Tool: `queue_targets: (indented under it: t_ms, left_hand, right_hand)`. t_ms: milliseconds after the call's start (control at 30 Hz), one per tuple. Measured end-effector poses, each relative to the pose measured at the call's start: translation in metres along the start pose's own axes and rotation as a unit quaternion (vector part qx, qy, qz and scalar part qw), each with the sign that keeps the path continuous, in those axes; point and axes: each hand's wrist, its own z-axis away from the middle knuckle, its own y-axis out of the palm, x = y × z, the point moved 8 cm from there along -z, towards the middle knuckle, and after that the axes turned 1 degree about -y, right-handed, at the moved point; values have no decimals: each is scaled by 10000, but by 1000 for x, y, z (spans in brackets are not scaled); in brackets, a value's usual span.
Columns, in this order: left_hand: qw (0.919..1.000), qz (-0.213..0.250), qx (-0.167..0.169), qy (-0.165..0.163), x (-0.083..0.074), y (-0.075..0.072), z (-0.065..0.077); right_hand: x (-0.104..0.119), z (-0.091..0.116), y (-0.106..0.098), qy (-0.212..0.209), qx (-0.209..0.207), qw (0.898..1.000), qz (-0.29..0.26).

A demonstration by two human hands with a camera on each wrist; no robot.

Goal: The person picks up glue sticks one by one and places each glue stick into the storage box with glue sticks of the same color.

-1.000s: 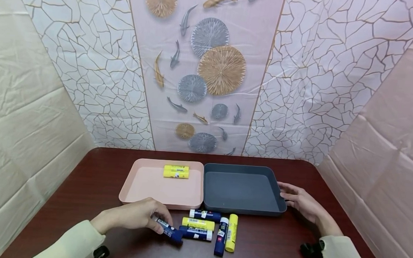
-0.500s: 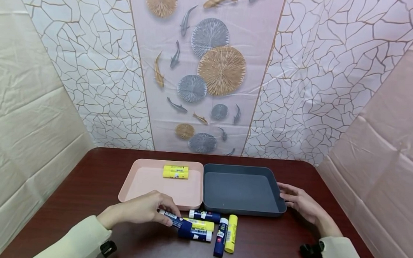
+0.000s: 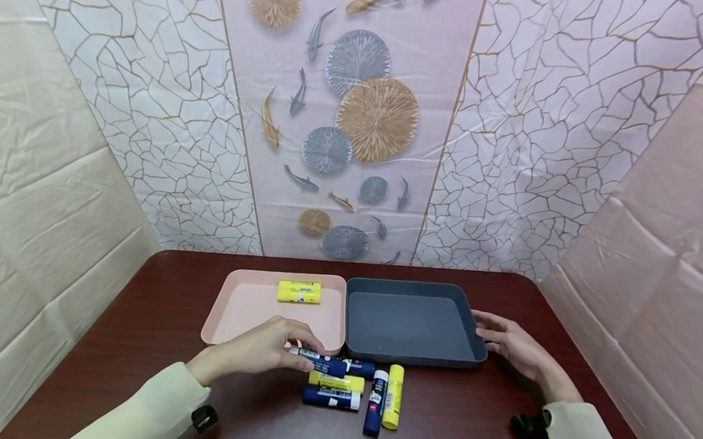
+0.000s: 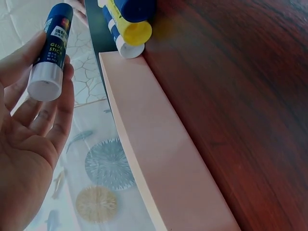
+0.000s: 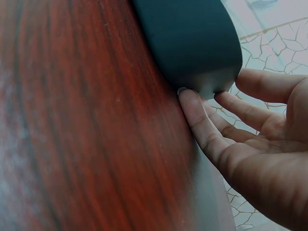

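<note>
Head view: left hand [image 3: 267,348] pinches a blue glue stick [image 3: 328,365] between thumb and fingertips, white end toward the palm. Held stick overlaps, in line of sight, a second blue stick [image 3: 360,368] lying just in front of the trays; contact between them cannot be told. Nearer the person, a yellow stick [image 3: 345,383] and a third blue stick [image 3: 329,398] lie side by side; to their right, a fourth blue stick [image 3: 375,403] and another yellow stick [image 3: 394,397] point away from the person. Pink tray [image 3: 247,317] holds yellow sticks [image 3: 299,292] near its far wall. Dark tray [image 3: 412,319] stands alongside; right hand [image 3: 518,344] touches its right side.

Left wrist view: thumb on one side of the held stick, fingers loosely bent on the other; label reads "GLUE STICK".

Right wrist view: fingers extended and spread, tips against the dark tray's outer corner, thumb low beside the wooden table [image 5: 96,120].
</note>
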Motion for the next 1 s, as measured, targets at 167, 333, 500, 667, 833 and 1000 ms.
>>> queue_targets:
  t_ms: [167,333,500,667,833,1000]
  left_hand:
    - [9999,3,-104,18,0,0,-3]
    - [9996,-20,-273,95,-2,-2,-5]
    - [9978,-203,-571,279,-8,-5,-9]
    - [9957,-328,-676,537,-15,-7,-14]
    - [9954,-325,-728,526,-16,-7,-19]
    - [9957,-384,-712,451,-13,-5,-25]
  right_hand:
    - [1,0,0,4,-20,10000,7]
    - [1,-1,0,5,-21,10000,14]
    - [1,0,1,-1,5,10000,-5]
    - [2,1,1,-30,10,10000,-5]
    - [2,1,-1,-40,-7,10000,14]
    - [1,0,0,-23,9,10000,42]
